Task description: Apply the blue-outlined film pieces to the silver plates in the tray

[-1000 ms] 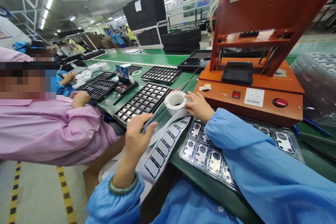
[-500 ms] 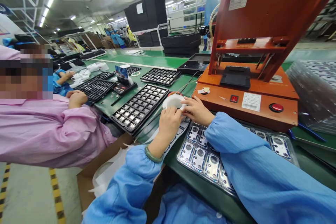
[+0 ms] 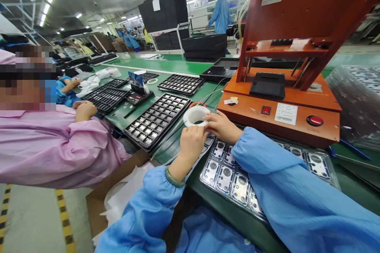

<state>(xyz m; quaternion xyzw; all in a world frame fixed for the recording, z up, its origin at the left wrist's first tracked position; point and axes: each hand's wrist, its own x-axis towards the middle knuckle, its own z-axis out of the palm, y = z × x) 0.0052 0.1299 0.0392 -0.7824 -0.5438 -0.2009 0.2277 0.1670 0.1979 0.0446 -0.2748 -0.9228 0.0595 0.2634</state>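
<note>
A white roll of label tape (image 3: 194, 115) lies on the green bench in front of the orange press. Both my hands meet at its near edge. My left hand (image 3: 192, 140) has its fingers curled over the strip of labels that trails off the roll. My right hand (image 3: 221, 125) pinches at the roll's edge, fingertips touching the left hand. Just below my right sleeve lies a clear blister tray of small metal parts (image 3: 228, 174).
An orange press machine (image 3: 285, 99) with a red button stands right behind the roll. Black trays of small parts (image 3: 157, 120) lie to the left. A person in pink (image 3: 56, 146) leans on the bench at left. A cardboard box (image 3: 118, 189) with white liner waste sits below the bench edge.
My left hand came up from the trailing label strip to the roll and closed beside the right hand. The roll now lies flatter on the bench.
</note>
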